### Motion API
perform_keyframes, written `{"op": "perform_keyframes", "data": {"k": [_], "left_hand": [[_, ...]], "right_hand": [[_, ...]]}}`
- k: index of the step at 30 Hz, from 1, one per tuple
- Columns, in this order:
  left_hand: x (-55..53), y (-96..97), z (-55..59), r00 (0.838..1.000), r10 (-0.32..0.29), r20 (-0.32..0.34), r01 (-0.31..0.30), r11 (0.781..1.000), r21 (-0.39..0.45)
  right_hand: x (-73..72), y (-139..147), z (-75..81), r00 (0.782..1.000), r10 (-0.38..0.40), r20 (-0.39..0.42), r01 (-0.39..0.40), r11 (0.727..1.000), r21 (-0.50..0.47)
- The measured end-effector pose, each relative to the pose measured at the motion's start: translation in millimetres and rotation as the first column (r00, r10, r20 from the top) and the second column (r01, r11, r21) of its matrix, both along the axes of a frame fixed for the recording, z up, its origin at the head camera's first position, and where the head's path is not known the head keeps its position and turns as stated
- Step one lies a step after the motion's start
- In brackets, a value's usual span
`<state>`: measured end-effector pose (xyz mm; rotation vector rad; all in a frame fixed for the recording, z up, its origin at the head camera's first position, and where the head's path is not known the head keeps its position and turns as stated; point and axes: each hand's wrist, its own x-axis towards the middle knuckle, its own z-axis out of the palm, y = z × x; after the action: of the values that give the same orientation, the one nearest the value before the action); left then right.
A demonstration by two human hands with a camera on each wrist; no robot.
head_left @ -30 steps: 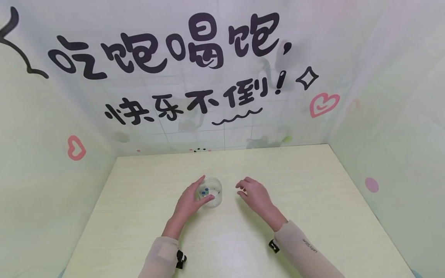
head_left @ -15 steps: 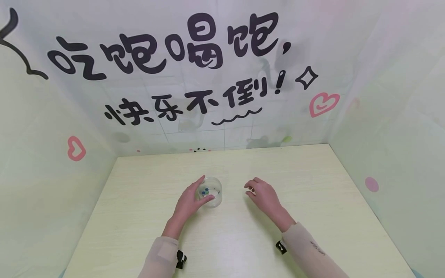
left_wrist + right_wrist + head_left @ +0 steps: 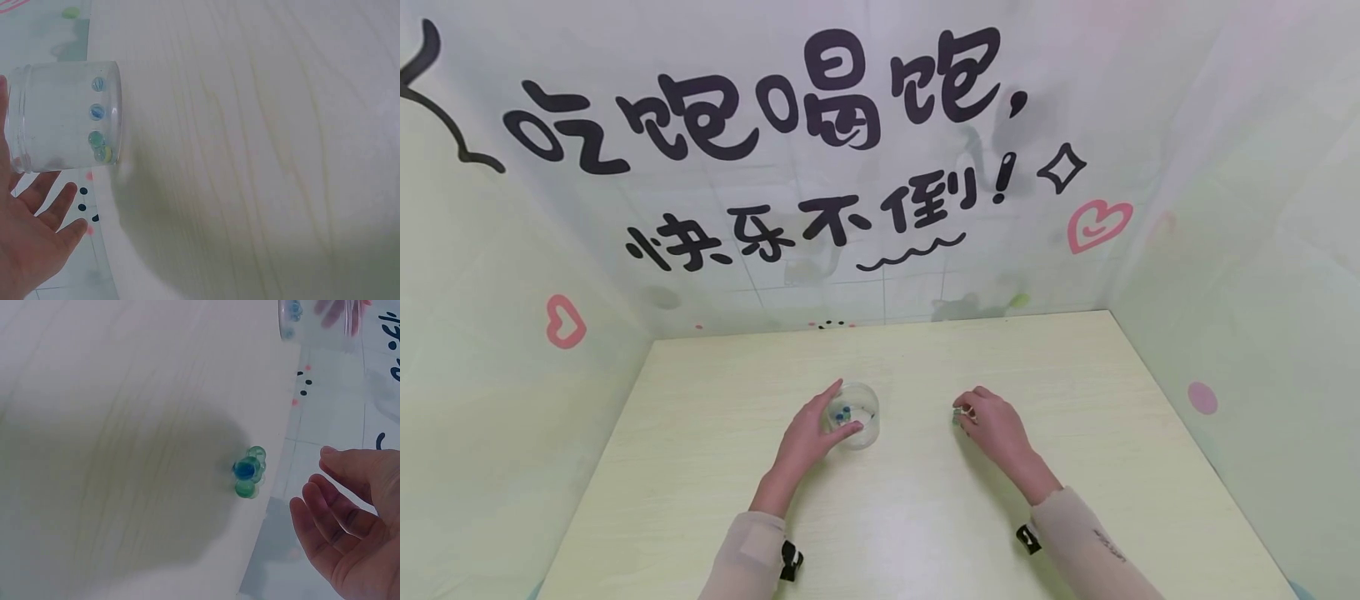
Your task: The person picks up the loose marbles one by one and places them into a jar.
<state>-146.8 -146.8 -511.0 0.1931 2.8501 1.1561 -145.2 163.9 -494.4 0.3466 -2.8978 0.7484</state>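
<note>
A clear round jar (image 3: 870, 429) stands upright on the table. My left hand (image 3: 805, 435) holds it around the upper rim, thumb on the near side and index finger on the far side. Several blue and green marbles (image 3: 97, 112) lie at the bottom of the jar in the left wrist view. To the right, my right hand (image 3: 998, 429) hovers with bent, relaxed fingers and nothing between them. Just below its fingertips sits a small cluster of green and blue marbles (image 3: 247, 472) on the table, partly covered by the fingers in the head view.
The pale wood-grain table (image 3: 880, 533) ends at a white back wall (image 3: 820, 183) with black lettering. Side walls with pink hearts and dots flank it. Black straps (image 3: 1028, 538) show at both wrists.
My right hand has moved to the right, away from the jar, and the marble cluster now shows at its fingertips. My left hand and the jar have stayed in place.
</note>
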Motion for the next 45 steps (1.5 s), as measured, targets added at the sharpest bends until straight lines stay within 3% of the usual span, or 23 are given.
{"op": "perform_keyframes", "data": {"k": [12,22,35,45], "left_hand": [[0.1,-0.8,-0.7,1.000,0.003,-0.003,-0.003,1.000,-0.004],[0.3,-0.8,-1.0,1.000,0.002,-0.008,-0.002,1.000,0.002],[0.1,-1.0,-1.3,1.000,0.002,-0.001,-0.002,1.000,0.006],[0.4,-0.7,-0.7,1.000,0.004,0.008,-0.004,1.000,0.006]], "right_hand": [[-3.3,25,-7.2,0.999,-0.034,-0.006,0.034,0.999,0.012],[-6.1,35,-13.5,0.997,-0.062,0.043,0.060,0.997,0.042],[-8.9,37,-20.7,0.993,-0.050,0.104,0.045,0.998,0.049],[-8.7,34,-26.2,0.995,-0.041,0.094,0.034,0.997,0.068]]}}
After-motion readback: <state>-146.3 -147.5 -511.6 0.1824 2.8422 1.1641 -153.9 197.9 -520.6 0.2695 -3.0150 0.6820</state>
